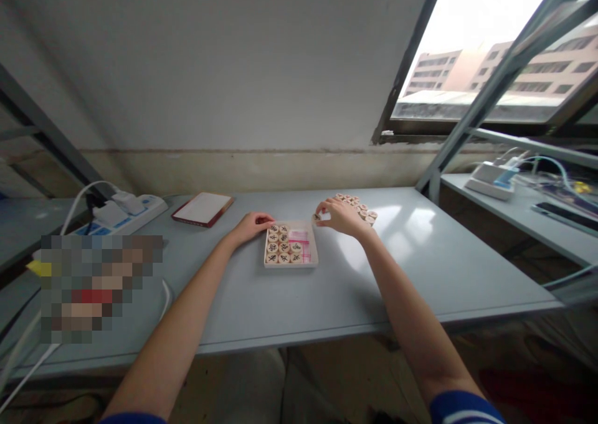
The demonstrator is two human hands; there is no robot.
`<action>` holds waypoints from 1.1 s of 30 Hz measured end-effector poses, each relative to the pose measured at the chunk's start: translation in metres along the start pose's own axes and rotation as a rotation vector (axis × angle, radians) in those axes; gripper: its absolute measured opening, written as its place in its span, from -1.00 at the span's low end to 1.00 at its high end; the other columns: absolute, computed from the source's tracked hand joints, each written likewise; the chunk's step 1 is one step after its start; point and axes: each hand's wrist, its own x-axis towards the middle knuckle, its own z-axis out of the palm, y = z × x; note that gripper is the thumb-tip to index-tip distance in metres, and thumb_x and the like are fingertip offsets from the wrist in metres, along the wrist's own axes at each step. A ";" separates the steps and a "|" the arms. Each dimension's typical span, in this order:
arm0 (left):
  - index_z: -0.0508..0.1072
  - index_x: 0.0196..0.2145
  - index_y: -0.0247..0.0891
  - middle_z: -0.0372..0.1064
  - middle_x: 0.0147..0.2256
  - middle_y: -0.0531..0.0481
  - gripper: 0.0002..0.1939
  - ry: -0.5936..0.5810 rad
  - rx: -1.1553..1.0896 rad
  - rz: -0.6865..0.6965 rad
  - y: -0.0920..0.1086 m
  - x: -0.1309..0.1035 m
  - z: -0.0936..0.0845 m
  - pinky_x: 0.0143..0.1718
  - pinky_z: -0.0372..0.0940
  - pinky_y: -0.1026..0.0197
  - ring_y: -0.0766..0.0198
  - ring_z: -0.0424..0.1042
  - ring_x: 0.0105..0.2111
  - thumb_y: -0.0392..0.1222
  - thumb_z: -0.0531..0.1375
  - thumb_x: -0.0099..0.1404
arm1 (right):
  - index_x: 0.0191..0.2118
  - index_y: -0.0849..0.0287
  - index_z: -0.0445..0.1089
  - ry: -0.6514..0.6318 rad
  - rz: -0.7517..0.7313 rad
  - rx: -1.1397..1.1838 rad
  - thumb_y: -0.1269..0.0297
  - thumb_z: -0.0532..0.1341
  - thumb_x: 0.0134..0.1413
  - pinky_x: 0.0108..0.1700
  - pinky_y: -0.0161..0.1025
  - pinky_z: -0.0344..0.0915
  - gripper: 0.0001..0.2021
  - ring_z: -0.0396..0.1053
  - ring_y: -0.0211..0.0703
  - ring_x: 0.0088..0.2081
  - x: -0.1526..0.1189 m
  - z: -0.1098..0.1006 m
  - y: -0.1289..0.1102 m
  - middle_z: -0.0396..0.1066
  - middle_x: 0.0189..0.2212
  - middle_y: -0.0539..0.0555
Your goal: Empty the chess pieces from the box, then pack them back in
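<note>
A shallow white box point(291, 265) lies on the grey table, with several round wooden pieces point(284, 248) marked in black filling its left side and part of the lower middle. Pink lines show on its bare floor at the right. My left hand point(252, 226) rests at the box's upper left corner, its fingers curled against the edge. Just off the upper right corner, my right hand point(340, 216) pinches one round piece point(316, 218) between thumb and finger. Behind that hand lies a group of loose round pieces point(368, 215), partly hidden by it.
A white card with a dark red border point(204, 209) lies at the back left. Left of it are a white power strip point(135, 215) with plugs and cables, and a blurred-out item point(100, 287). A bed-frame post point(467, 125) stands at the right.
</note>
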 end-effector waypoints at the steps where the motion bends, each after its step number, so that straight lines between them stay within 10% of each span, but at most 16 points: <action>1: 0.46 -0.35 -0.37 0.43 -0.38 -0.09 -0.65 0.001 -0.002 0.000 0.000 0.000 0.000 -0.30 0.22 0.24 0.24 0.36 -0.36 -0.01 0.13 0.05 | -0.33 0.14 0.36 -0.017 0.047 -0.042 0.17 0.25 -0.14 -0.24 -0.22 0.08 -0.78 0.24 -0.10 -0.28 -0.002 0.000 0.007 0.32 -0.39 0.08; 8: 0.46 -0.36 -0.36 0.43 -0.39 -0.09 -0.65 0.015 -0.001 0.012 -0.002 0.000 0.001 -0.30 0.23 0.24 0.24 0.36 -0.37 0.00 0.12 0.05 | -0.24 0.17 0.32 0.095 0.251 -0.173 0.33 0.22 -0.14 -0.23 -0.17 0.06 -0.76 0.24 -0.04 -0.24 -0.008 0.006 0.022 0.34 -0.31 0.14; 20: 0.46 -0.36 -0.36 0.44 -0.38 -0.09 -0.69 0.011 -0.012 0.003 0.004 -0.001 0.001 -0.28 0.24 0.23 0.23 0.37 -0.36 -0.05 0.13 0.04 | -0.24 0.15 0.39 -0.345 -0.262 0.339 0.33 0.26 -0.17 -0.32 -0.36 0.17 -0.74 0.28 -0.26 -0.34 0.002 -0.002 -0.036 0.37 -0.32 0.05; 33: 0.46 -0.36 -0.37 0.44 -0.38 -0.10 -0.65 0.015 -0.016 0.003 0.000 0.000 0.000 -0.30 0.24 0.23 0.22 0.37 -0.36 -0.01 0.14 0.04 | -0.23 0.13 0.37 -0.244 -0.231 0.307 0.28 0.23 -0.11 -0.24 -0.32 0.15 -0.76 0.28 -0.21 -0.26 0.005 0.000 -0.044 0.36 -0.28 0.06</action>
